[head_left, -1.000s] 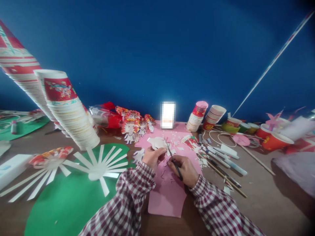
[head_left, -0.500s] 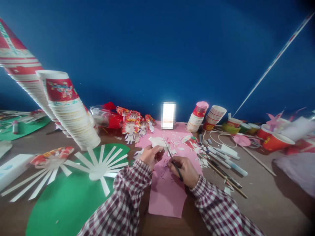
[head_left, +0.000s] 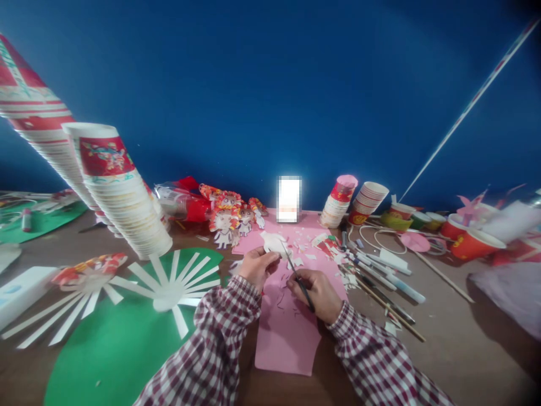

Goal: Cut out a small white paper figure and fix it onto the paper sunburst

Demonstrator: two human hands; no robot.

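Note:
My left hand [head_left: 258, 267] pinches a small white paper cutout [head_left: 273, 242] between thumb and fingers, above the pink sheet [head_left: 287, 347]. In my right hand [head_left: 319, 293] is a pair of scissors [head_left: 301, 282], its dark handles in the fingers and its thin blades pointing up and left toward the paper. The blade tips are close to the paper's right edge; whether they touch it I cannot tell. White paper scraps [head_left: 301, 243] lie scattered on the pink sheet beyond my hands.
Left are a green sheet [head_left: 105, 355], a white paper fan shape [head_left: 167, 296] and a tall stack of paper cups [head_left: 127, 192]. Painted paper figures [head_left: 226, 223] stand behind. Pens [head_left: 374, 268], a wooden stick [head_left: 393, 313] and red cups [head_left: 477, 243] lie right. A blurred bright screen [head_left: 289, 199] stands ahead.
The white paper in my left hand has turned and shifted slightly to the right. My right hand and the scissors have stayed nearly in place.

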